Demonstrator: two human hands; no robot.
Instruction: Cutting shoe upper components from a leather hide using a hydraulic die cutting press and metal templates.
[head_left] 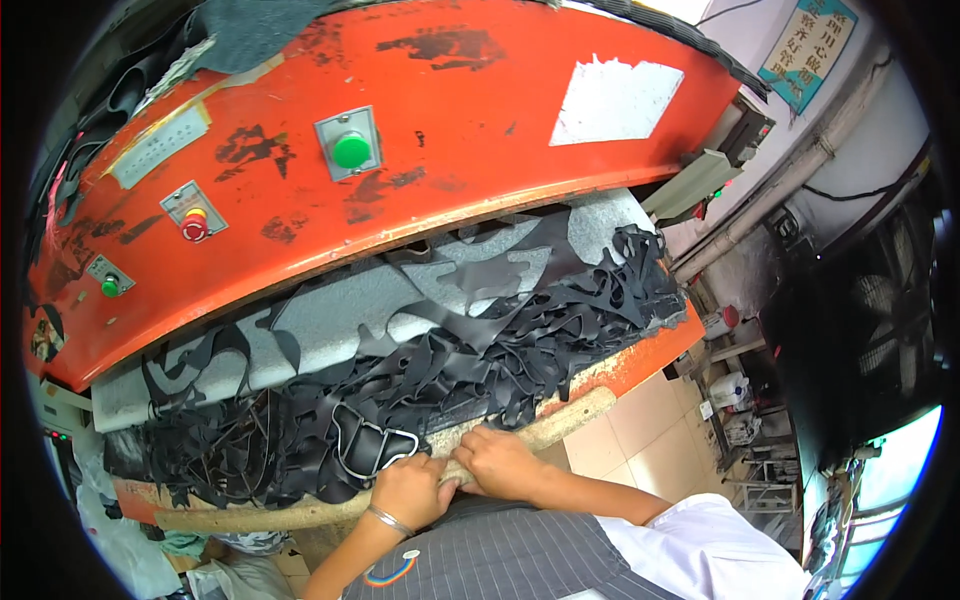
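My left hand (411, 492) and my right hand (497, 464) are side by side at the long tan bar (575, 418) along the machine's front edge. Fingers of both curl over the bar, with the thumbs on its near side and almost touching. Just beyond my left hand lies a metal-edged cutting die (372, 447), a bent silver outline with two lobes. It rests on a heap of black cut scraps (480, 370) that look like leather or sheet material. Behind the heap, more dark offcuts (490, 275) lie across a pale grey cutting bed (390, 290).
An orange machine beam (450, 130) spans above the bed, with a green button (351, 151) and a red emergency stop knob (194, 225). A dark fan (870, 300) stands at the right. Plastic bags (235, 578) lie at the lower left, beside tiled floor (655, 430).
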